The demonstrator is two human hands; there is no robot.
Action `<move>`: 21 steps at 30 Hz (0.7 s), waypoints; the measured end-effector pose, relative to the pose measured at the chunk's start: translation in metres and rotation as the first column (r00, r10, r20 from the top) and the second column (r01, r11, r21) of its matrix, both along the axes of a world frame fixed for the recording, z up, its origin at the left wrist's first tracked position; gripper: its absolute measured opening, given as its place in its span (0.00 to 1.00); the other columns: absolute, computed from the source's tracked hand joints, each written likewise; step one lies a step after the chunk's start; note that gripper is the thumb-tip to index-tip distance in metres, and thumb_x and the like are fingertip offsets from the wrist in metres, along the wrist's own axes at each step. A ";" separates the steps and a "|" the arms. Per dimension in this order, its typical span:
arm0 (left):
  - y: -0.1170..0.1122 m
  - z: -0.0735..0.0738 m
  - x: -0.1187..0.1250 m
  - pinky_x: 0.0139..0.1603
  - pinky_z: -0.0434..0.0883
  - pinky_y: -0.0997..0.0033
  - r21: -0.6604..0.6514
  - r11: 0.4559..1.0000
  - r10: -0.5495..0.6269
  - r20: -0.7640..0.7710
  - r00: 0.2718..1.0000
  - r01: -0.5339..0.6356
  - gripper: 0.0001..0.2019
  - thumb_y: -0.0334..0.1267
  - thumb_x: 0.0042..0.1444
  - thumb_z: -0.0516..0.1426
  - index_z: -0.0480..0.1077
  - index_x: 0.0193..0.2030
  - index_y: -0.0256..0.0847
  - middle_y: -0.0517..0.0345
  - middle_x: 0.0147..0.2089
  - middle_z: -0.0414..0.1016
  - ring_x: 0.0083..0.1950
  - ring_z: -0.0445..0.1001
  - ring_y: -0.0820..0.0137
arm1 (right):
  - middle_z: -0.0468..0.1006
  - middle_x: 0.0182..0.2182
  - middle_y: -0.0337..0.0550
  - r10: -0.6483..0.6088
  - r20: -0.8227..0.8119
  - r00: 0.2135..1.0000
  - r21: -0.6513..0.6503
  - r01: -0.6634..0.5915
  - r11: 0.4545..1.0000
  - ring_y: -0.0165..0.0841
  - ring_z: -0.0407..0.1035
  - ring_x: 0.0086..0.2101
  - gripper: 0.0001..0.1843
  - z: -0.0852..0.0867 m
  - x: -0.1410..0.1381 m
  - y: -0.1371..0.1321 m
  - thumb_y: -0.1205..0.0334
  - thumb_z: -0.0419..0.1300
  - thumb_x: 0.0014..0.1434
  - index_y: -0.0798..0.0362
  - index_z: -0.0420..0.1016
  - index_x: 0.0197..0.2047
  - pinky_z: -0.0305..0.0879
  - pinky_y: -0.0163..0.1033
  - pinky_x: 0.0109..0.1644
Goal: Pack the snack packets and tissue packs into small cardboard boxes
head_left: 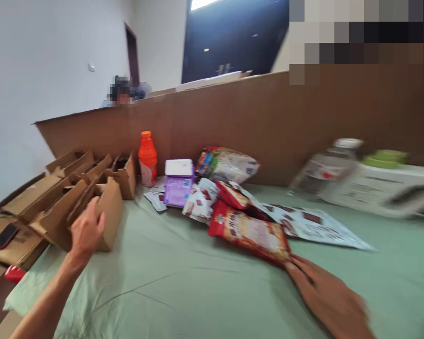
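Observation:
My left hand (86, 228) is at the near open cardboard box (111, 212) on the left, its fingers bent over the box's edge and the thumb against the side. At the right, my right hand (332, 294) pinches one end of a red snack packet (250, 233), which lies tilted above the green cloth. Behind that packet are a white packet with brown squares (311, 223), a smaller white and brown packet (199, 200) and a purple pack (178, 190). A clear and colourful packet (229, 162) leans against the cardboard wall.
Several more open cardboard boxes (58, 207) stand in rows at the left, with a dark phone-like object (3, 237) on one. An orange bottle (147, 160) stands beside them. A clear bottle (327, 169) and a white container with green cap (385, 181) are at right. A person sits beyond the cardboard wall (212, 117).

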State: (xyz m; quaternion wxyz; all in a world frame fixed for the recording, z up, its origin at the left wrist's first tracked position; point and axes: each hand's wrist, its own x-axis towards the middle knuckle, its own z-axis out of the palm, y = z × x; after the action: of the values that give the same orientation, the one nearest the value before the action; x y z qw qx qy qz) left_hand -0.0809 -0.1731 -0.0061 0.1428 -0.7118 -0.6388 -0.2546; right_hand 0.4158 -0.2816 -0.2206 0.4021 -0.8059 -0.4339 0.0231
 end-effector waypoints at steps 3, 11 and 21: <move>-0.011 -0.010 0.002 0.68 0.65 0.38 0.385 0.904 -0.188 -0.027 0.982 0.184 0.32 0.38 0.64 0.59 0.56 0.73 0.39 0.33 0.68 0.67 0.70 0.66 0.43 | 0.83 0.49 0.51 -0.033 -0.141 0.989 0.092 0.047 0.995 0.53 0.74 0.54 0.22 0.024 -0.015 -0.002 0.39 0.53 0.48 0.44 0.81 0.33 0.65 0.59 0.63; -0.039 -0.075 0.004 0.66 0.68 0.43 0.285 0.825 -0.497 -0.043 0.867 0.488 0.30 0.30 0.62 0.60 0.60 0.70 0.49 0.41 0.72 0.60 0.69 0.66 0.48 | 0.79 0.48 0.59 -0.383 -0.400 0.833 0.083 0.449 0.890 0.44 0.75 0.41 0.38 0.037 0.054 -0.012 0.42 0.54 0.51 0.57 0.76 0.59 0.71 0.45 0.42; -0.033 -0.074 0.057 0.64 0.71 0.49 0.150 0.848 -0.505 -0.065 0.861 0.508 0.18 0.28 0.63 0.54 0.68 0.59 0.43 0.40 0.69 0.64 0.69 0.66 0.53 | 0.81 0.44 0.60 -0.231 -0.206 0.951 -0.008 0.235 0.972 0.54 0.75 0.47 0.25 0.025 0.056 0.072 0.44 0.55 0.50 0.47 0.77 0.46 0.68 0.56 0.52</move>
State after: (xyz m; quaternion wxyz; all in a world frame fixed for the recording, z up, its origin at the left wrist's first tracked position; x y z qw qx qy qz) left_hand -0.0234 -0.2061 -0.0804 0.1356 -0.8438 -0.4041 -0.3261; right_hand 0.4719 -0.2094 -0.1957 0.4512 -0.8415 -0.2921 0.0549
